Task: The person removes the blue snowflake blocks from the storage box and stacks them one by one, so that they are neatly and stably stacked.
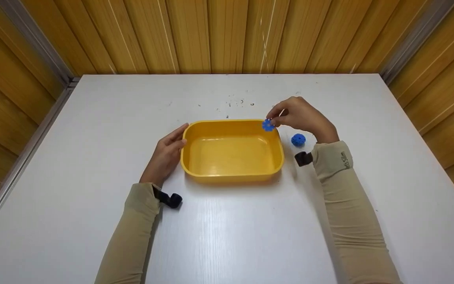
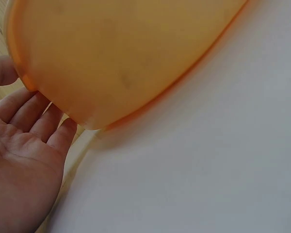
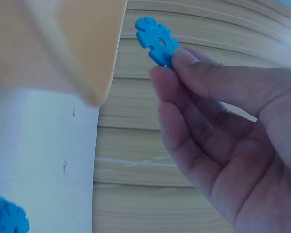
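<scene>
A yellow plastic tub (image 1: pixel 233 179) stands on the table. My left hand (image 1: pixel 168 154) grips the tub's left end, thumb at the rim and fingers along the outer wall; the left wrist view shows the fingers (image 2: pixel 48 121) against that wall. Between thumb and fingertips, my right hand (image 1: pixel 302 116) pinches a flat blue snowflake disc (image 3: pixel 156 41) with a notched edge and a hole in its middle. It holds the disc above the tub's far right corner. Just right of the tub lies a rounded blue notched piece (image 1: pixel 298 139), apart from both hands.
The white table (image 1: pixel 227 236) runs back to a wood-patterned wall (image 1: pixel 227 35). Small dark marks dot its surface behind the tub. Black wrist cameras (image 1: pixel 175 200) project from both sleeves. No lid covers the tub.
</scene>
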`<state>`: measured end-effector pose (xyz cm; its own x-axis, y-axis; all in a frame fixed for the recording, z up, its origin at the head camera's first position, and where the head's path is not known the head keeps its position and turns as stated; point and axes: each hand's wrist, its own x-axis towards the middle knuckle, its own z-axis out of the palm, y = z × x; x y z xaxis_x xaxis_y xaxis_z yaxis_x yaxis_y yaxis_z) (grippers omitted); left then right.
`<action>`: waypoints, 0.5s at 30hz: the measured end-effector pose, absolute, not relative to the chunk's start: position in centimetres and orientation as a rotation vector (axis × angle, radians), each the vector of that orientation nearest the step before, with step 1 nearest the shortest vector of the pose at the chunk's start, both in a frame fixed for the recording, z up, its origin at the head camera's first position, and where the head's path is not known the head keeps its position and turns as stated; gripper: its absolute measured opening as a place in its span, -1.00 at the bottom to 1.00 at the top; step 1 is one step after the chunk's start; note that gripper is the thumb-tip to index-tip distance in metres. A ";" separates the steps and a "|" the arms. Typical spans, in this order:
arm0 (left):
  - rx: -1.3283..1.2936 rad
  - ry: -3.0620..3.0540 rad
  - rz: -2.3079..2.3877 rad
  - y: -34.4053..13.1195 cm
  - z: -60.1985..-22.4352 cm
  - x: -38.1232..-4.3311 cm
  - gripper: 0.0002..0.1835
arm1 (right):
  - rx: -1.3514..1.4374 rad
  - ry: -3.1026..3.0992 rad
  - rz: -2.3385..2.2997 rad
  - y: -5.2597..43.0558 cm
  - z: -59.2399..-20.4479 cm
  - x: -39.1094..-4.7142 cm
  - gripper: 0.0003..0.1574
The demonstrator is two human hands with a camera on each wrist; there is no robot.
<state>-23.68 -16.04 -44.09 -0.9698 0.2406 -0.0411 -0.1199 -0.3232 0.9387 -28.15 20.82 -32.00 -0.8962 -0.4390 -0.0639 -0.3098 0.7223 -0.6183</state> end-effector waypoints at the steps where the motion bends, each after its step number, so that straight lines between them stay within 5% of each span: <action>1: 0.158 1.677 2.383 -16.1 -44.1 -23.7 -0.38 | -0.577 2.722 -0.934 21.1 -32.1 -28.1 -0.80; 15: 0.130 1.683 2.372 -16.3 -44.1 -23.7 -0.37 | -0.350 2.711 -0.933 23.9 -33.5 -27.9 -0.69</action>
